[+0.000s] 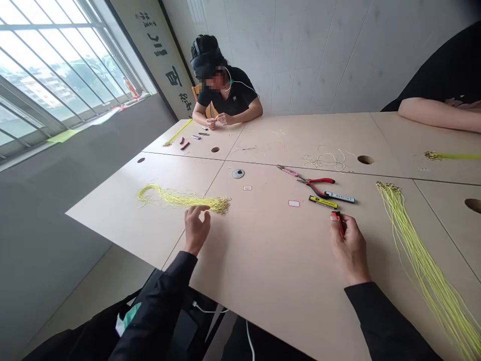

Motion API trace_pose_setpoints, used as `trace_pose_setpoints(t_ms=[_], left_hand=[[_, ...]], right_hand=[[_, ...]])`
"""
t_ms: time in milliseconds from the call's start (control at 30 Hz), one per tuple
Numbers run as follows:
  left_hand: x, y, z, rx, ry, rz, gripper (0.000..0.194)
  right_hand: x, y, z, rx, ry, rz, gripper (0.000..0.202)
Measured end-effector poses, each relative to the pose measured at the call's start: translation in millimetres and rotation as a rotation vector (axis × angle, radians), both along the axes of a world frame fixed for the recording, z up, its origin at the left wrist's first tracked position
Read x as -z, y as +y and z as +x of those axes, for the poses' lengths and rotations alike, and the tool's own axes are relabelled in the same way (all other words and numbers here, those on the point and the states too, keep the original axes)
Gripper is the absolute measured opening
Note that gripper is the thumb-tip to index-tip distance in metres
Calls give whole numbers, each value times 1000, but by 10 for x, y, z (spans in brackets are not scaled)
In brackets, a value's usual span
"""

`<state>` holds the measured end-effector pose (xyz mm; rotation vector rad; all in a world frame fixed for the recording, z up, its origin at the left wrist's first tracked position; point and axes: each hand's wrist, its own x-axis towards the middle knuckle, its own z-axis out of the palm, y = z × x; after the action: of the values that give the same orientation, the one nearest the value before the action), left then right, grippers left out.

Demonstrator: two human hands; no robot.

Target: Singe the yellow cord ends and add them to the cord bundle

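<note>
My left hand (pixel 197 226) is at the near edge of a bundle of yellow cords (pixel 176 198) on the left of the table. Its thumb and forefinger curl toward each other at the cords; whether they grip one is too small to tell. On the right, my right hand (pixel 350 245) is closed around a small red and black tool (pixel 339 222), its tip pointing up and away. Just beyond that hand lie a yellow marker-like stick (pixel 323 202) and a white one (pixel 340 197). A second, longer bundle of yellow cords (pixel 417 235) runs down the table's right side.
Red-handled pliers (pixel 317 184) and pink-handled tweezers (pixel 288 171) lie mid-table, near loose threads (pixel 326 159) and a round metal disc (pixel 237 173). Across the table (pixel 255 250) sits a person (pixel 233 95) with small tools; another person's arm (pixel 438 114) rests at the far right.
</note>
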<state>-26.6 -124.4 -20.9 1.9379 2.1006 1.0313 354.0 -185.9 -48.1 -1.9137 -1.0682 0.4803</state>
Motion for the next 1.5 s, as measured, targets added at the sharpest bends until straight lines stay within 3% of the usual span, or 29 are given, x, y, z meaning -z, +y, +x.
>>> trace_pose_setpoints(t_ms=[200, 733, 1500], left_hand=[[194, -94, 202, 92, 177, 51, 18], [202, -70, 228, 135, 272, 14, 15], [195, 50, 150, 154, -2, -34, 13]], right_hand=[[57, 9, 28, -13, 15, 50, 54], [105, 41, 62, -8, 2, 87, 61], [147, 22, 77, -60, 8, 100, 48]])
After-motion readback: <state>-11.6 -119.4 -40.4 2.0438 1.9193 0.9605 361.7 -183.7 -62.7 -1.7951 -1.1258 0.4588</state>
